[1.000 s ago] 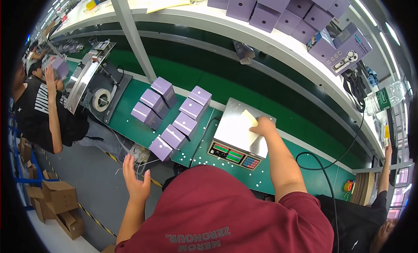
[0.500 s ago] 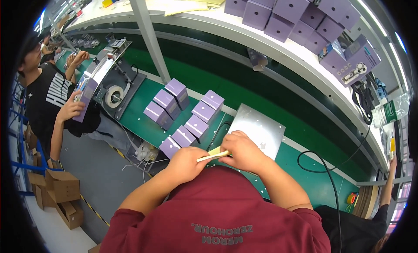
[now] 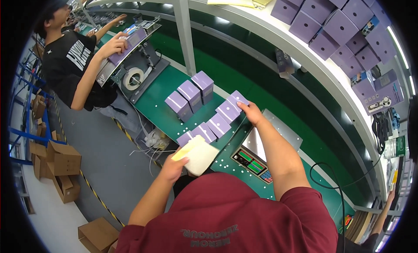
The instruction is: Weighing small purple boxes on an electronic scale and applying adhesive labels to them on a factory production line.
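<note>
My left hand (image 3: 175,168) is closed on the near edge of a cream paper pad (image 3: 201,159), with a yellow part (image 3: 180,153) showing by the thumb. The pad is held above the green table, partly over the nearest purple boxes. My right hand (image 3: 252,113) is stretched forward to the far end of a row of purple boxes (image 3: 219,125). Its fingers are extended, with a fingertip touching the top of the farthest box (image 3: 236,97). White dots show on several box tops. Beside that row stand three more purple boxes (image 3: 190,92).
A scale (image 3: 252,161) with a metal plate lies partly under my right forearm. Small white dots are scattered on the green table (image 3: 222,163). A co-worker (image 3: 72,61) on the left handles a purple box at a tape machine (image 3: 135,79). Stacked purple boxes (image 3: 322,24) fill the shelf.
My hands were together on the folded pad and have parted. The left now holds the pad spread flat; the right has reached forward to the farthest box. The view has shifted.
</note>
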Demonstrator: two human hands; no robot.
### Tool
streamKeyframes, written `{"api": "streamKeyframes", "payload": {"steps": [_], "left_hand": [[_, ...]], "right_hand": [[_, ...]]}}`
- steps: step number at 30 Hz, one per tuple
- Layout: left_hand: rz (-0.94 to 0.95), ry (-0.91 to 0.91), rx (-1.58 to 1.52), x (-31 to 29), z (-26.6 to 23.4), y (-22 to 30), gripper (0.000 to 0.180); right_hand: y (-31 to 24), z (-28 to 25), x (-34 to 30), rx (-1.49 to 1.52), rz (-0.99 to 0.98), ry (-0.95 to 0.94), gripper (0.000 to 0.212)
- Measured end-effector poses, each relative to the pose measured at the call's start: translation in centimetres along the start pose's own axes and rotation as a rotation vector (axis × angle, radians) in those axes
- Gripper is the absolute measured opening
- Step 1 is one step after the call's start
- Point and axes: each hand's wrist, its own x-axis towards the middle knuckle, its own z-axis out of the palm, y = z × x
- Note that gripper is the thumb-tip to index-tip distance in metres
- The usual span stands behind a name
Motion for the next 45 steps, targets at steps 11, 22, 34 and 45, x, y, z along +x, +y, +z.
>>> {"api": "streamKeyframes", "payload": {"steps": [11, 22, 34, 45], "left_hand": [[0.148, -0.490, 0.281, 5.8, 10.3, 7.6, 0.066], [-0.204, -0.714, 0.414, 14.9, 20.4, 0.7, 0.060], [-0.198, -0.754, 0.346, 14.4, 20.1, -1.4, 0.066], [-0.061, -0.654, 0.304, 9.8, 12.4, 0.2, 0.067]], "right_hand": [[-0.9, -11.2, -22.1, 0.014, -0.369, 0.584, 0.050], [8.5, -16.3, -36.3, -0.160, -0.094, 0.814, 0.085], [8.5, -24.4, -35.3, -0.058, -0.247, 0.700, 0.096], [7.0, -25.8, -28.2, -0.175, -0.196, 0.371, 0.097]]}}
